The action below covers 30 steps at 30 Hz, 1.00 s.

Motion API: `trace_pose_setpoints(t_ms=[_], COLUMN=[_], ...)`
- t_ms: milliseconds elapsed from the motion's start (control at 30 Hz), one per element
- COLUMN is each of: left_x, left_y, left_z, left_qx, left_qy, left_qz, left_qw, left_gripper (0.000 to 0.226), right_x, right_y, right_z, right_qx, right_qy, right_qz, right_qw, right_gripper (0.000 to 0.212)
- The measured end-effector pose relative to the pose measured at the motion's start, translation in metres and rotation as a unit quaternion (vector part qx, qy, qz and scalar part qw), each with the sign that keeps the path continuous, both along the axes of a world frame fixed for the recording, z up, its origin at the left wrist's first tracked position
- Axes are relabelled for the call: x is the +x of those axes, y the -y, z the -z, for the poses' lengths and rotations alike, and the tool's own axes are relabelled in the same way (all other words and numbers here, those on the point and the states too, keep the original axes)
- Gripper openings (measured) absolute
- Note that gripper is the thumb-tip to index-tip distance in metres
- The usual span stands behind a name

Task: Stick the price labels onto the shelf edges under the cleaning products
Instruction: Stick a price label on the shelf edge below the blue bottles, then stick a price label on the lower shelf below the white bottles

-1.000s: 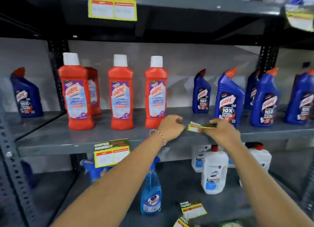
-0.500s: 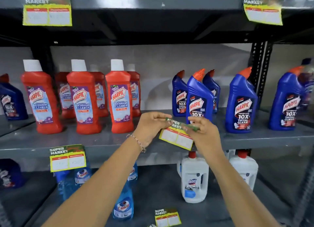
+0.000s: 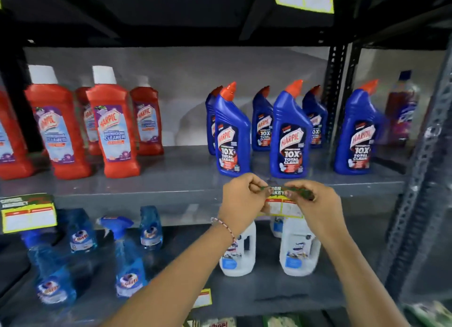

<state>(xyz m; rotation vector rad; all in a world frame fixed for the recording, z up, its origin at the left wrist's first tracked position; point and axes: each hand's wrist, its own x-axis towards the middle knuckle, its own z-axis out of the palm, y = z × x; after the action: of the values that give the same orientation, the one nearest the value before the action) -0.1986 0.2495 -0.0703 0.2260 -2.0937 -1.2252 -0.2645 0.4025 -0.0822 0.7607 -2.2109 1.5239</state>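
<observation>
Both hands [image 3: 281,199] pinching price label [image 3: 283,205], its print partly covered.

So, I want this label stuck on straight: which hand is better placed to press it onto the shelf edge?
Probably the right hand: it lies over the price label's green top strip against the shelf edge. The left hand only pinches the strip's left end.

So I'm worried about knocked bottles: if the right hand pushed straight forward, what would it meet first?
Probably the shelf edge: the right hand holds the price label against or just before it. The blue Harpic bottle stands higher and further back, though depth is unclear.
</observation>
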Motion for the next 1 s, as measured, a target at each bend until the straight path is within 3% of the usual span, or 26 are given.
trace_pose_setpoints(t_ms=[233, 433, 633, 800, 900, 1000], left_x=[-0.006, -0.01, -0.006, 0.014, 0.029, 0.043], left_y=[-0.02, -0.016, -0.003, 0.011, 0.041, 0.081], left_z=[0.001, 0.0, 0.0, 0.031, 0.066, 0.116], left_qx=[-0.001, -0.075, -0.101, -0.184, -0.132, -0.031], left_qy=[-0.004, 0.0, -0.002, -0.083, -0.048, 0.059], left_qz=[0.005, -0.02, -0.053, -0.058, -0.062, -0.077], left_qw=[1.0, 0.997, 0.993, 0.978, 0.988, 0.995], left_gripper=[0.013, 0.019, 0.034, 0.024, 0.022, 0.019], right_x=[-0.011, -0.01, -0.019, -0.005, 0.006, 0.02], right_y=[-0.009, -0.005, -0.012, -0.007, 0.008, 0.035], right_z=[0.005, 0.003, 0.008, 0.025, 0.055, 0.098], right_qx=[0.015, 0.009, -0.07, -0.181, -0.22, -0.219], right_qy=[-0.034, -0.067, -0.007, 0.041, 0.053, 0.106], right_qz=[0.026, 0.079, 0.133, 0.184, 0.202, 0.16], right_qw=[0.999, 0.995, 0.989, 0.965, 0.953, 0.957], right_gripper=[0.016, 0.014, 0.036, 0.026, 0.016, 0.015])
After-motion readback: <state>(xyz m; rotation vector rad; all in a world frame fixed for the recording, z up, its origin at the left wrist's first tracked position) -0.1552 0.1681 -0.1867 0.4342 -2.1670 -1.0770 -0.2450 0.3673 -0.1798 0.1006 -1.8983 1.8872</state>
